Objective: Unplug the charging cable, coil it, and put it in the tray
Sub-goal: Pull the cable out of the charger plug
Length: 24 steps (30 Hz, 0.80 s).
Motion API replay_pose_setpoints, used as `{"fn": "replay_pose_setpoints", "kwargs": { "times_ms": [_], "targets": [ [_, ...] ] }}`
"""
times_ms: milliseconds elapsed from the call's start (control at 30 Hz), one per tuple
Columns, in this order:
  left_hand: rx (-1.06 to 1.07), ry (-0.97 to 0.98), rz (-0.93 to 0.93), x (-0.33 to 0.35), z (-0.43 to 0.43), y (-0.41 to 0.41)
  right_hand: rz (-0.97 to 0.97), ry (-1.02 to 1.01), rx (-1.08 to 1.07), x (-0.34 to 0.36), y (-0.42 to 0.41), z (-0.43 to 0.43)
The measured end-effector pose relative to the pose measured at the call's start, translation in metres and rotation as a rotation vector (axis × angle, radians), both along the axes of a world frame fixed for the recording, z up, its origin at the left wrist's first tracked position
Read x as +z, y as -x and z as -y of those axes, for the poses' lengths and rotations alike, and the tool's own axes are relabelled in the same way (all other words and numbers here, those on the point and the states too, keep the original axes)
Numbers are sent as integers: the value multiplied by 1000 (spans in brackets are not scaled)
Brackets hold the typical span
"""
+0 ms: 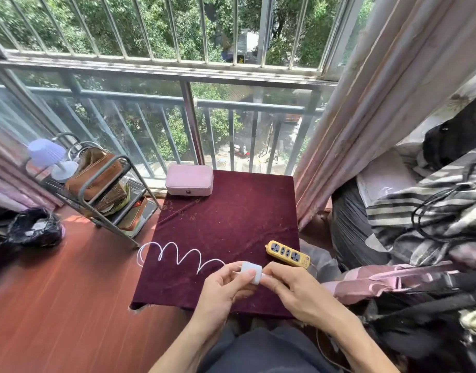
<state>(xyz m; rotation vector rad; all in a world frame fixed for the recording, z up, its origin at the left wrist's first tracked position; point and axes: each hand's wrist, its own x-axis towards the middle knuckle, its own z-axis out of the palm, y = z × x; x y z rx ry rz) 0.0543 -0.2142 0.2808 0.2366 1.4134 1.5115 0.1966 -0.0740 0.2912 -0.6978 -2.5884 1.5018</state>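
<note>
A white charger block [251, 271] is held above the near edge of the dark red cloth-covered table [231, 224]. My left hand [227, 285] grips its left side where the white cable [175, 255] comes out. My right hand [290, 285] pinches the block's right end. The cable trails left across the cloth in loose wavy loops that reach past the table's left edge. A yellow power strip [288, 253] lies on the cloth at the right, its sockets empty, just beyond my right hand. A pink closed box [189, 179] sits at the table's far left corner.
A metal rack [102, 195] with a brown bag and a small lilac lamp [48, 157] stands left of the table. A black bag [33, 230] lies on the red wooden floor. Curtain [366, 117] and striped bedding [425, 216] crowd the right. Railing and window bars stand behind.
</note>
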Motion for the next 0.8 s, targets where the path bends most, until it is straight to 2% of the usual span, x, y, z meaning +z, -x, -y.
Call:
{"fn": "replay_pose_setpoints", "kwargs": {
  "times_ms": [400,533,633,800],
  "targets": [
    [7,47,50,-19,3,20,125,99,77,-14,17,-11],
    [21,34,79,-27,-7,45,119,159,7,-22,20,-13],
    [-9,123,-16,-40,-26,59,154,137,-128,-41,23,-17],
    [-78,468,-343,-87,-87,97,251,133,-279,-77,22,-28]
  ]
}}
